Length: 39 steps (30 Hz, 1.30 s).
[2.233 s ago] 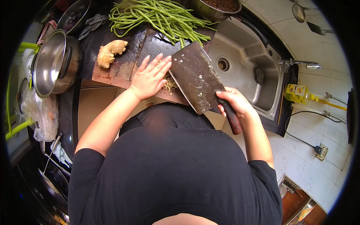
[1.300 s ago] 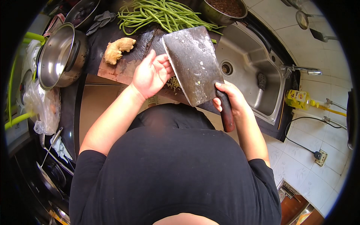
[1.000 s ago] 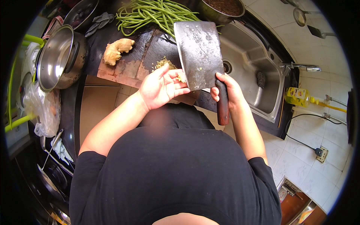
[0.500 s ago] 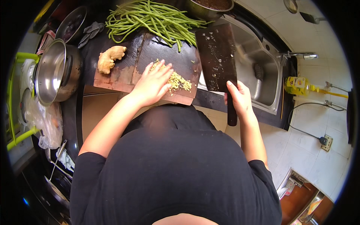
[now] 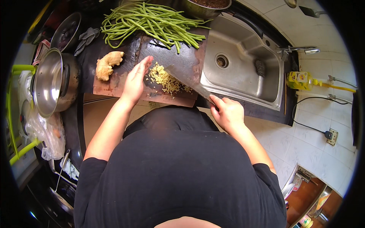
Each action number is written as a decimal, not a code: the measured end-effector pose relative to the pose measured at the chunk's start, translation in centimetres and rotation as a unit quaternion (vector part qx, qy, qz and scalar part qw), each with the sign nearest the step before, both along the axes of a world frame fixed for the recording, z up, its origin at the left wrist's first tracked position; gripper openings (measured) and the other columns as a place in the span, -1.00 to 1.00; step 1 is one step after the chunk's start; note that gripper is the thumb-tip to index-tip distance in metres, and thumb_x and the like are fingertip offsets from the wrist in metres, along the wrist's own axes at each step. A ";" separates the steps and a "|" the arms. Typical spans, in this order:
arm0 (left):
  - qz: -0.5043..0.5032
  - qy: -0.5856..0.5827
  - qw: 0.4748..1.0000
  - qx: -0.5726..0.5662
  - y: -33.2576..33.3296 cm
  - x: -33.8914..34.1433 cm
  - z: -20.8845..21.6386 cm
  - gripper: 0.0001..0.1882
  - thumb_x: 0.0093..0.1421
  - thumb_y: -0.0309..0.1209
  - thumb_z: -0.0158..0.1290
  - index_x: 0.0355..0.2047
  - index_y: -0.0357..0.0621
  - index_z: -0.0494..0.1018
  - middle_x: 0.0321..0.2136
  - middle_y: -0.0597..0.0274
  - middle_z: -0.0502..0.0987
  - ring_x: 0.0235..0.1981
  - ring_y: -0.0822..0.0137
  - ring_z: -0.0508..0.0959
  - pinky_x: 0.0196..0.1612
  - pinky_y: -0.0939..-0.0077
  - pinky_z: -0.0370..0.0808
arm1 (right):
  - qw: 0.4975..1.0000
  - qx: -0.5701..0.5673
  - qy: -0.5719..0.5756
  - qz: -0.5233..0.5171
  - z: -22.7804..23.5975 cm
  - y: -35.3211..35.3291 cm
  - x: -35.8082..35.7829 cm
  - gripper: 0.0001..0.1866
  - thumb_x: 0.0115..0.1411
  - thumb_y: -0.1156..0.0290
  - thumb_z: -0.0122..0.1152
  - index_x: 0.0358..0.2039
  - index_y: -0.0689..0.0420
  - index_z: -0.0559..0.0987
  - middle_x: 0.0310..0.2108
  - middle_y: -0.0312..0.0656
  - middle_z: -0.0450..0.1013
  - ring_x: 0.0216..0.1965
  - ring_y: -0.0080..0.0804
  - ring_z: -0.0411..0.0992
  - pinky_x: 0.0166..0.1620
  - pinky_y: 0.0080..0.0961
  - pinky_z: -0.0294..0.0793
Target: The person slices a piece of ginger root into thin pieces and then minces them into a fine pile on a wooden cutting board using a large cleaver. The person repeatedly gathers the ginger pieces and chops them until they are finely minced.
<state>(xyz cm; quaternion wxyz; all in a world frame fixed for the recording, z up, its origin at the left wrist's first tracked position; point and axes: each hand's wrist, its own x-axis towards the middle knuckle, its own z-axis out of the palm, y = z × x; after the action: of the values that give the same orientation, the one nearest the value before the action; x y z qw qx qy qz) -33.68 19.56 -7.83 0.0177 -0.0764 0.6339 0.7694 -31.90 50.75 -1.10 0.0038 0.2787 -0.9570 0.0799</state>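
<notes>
A heap of finely chopped pale yellow bits (image 5: 167,80) lies on the dark wooden cutting board (image 5: 118,89), by its near edge. My left hand (image 5: 136,81) stands on edge just left of the heap, fingers stretched out and holding nothing. My right hand (image 5: 230,113) is closed round the handle of a cleaver (image 5: 189,82). Its blade is tilted and seen nearly edge-on, slanting over the board along the heap's right side; whether it touches the board I cannot tell. A knobbly ginger root (image 5: 108,65) rests on the board's left part.
Long green beans (image 5: 152,24) are piled across the far side of the board. A steel sink (image 5: 243,51) with a tap (image 5: 304,49) is at the right. Leftward stand a steel pot (image 5: 49,83) and a plastic bag (image 5: 49,131). A bowl (image 5: 207,9) sits at the back.
The cleaver has swung from flat over the sink's edge down and left to the heap. My left hand has slid off the chopped bits to their left and turned on edge. The heap is more gathered.
</notes>
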 end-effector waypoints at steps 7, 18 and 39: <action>0.041 -0.090 0.990 0.097 -0.6 -1.9 1.4 -0.46 0.43 -0.16 -0.41 0.21 -0.35 0.14 0.18 -0.01 0.28 0.20 0.17 0.30 0.23 0.34 0.19 | 0.999 -0.028 0.014 -0.012 0.9 -1.3 -3.7 -0.78 0.01 0.29 0.26 -0.28 -0.05 0.62 -0.62 -0.20 0.43 -0.58 -0.18 0.45 -0.48 -0.30 0.46; -0.136 -0.232 0.944 -0.192 -1.4 -16.1 0.0 -0.80 0.20 -0.24 -0.09 -0.49 0.07 0.46 -0.57 0.57 0.44 -0.52 0.63 0.34 -0.44 0.70 0.19 | 0.998 -0.042 -0.021 -0.046 2.2 0.6 -3.0 -0.78 0.01 0.29 0.26 -0.27 -0.08 0.63 -0.62 -0.22 0.45 -0.57 -0.21 0.46 -0.46 -0.32 0.46; -0.047 -0.243 0.935 0.253 -4.5 -7.0 2.2 -0.42 0.40 -0.13 -0.42 0.17 -0.42 0.15 0.13 -0.09 0.33 0.08 0.18 0.43 0.07 0.37 0.43 | 0.997 0.026 0.033 0.058 0.6 -0.1 -5.7 -0.69 -0.08 0.27 0.31 -0.24 -0.04 0.59 -0.62 -0.28 0.39 -0.54 -0.28 0.45 -0.40 -0.34 0.45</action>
<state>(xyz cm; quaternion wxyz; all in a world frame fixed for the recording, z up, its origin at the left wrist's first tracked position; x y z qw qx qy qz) -40.64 15.11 -5.65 0.2259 -0.2243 0.3977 0.8605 -37.64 50.67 -0.50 0.0235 0.3365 -0.9403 0.0458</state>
